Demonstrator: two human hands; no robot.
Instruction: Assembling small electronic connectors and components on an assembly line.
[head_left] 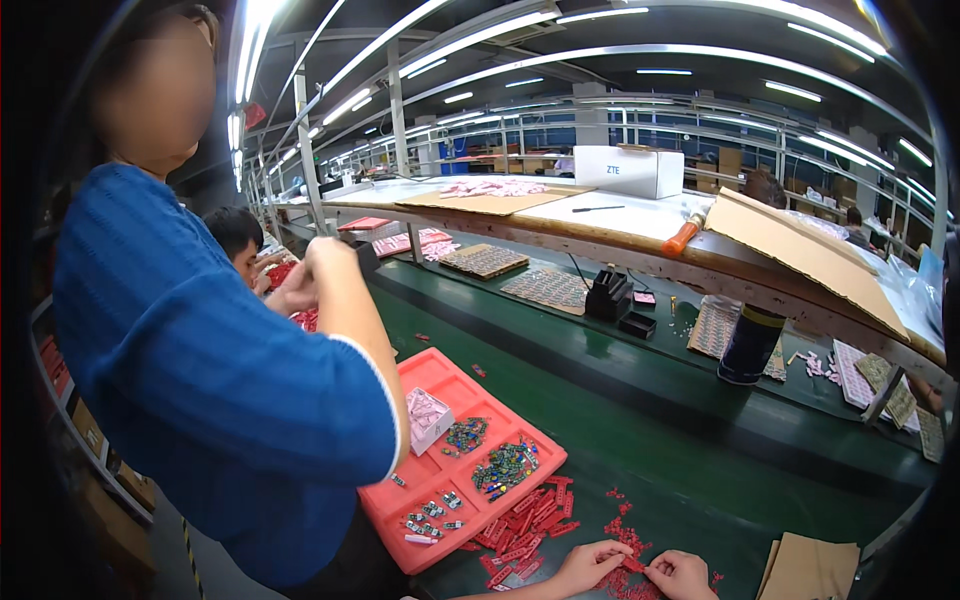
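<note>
Left hand (597, 563) and right hand (680, 577) of the wearer meet at the near edge of the green work surface (660, 440). The left thumb and forefinger are drawn nearly together, pinching a small red piece (634, 565) that lies between the two hands; the right thumb and forefinger are bent close at its right end, though whether they grip or only touch it cannot be told. Loose red fragments (622, 508) extend behind and beneath the hands; a heap of red strips (530, 522) lies between them and the right edge of the pink compartment tray (505, 410). The remaining fingers are curled and partly hidden; the lower frame edge cuts off the right wrist. The piece's exact shape is too small to discern.
</note>
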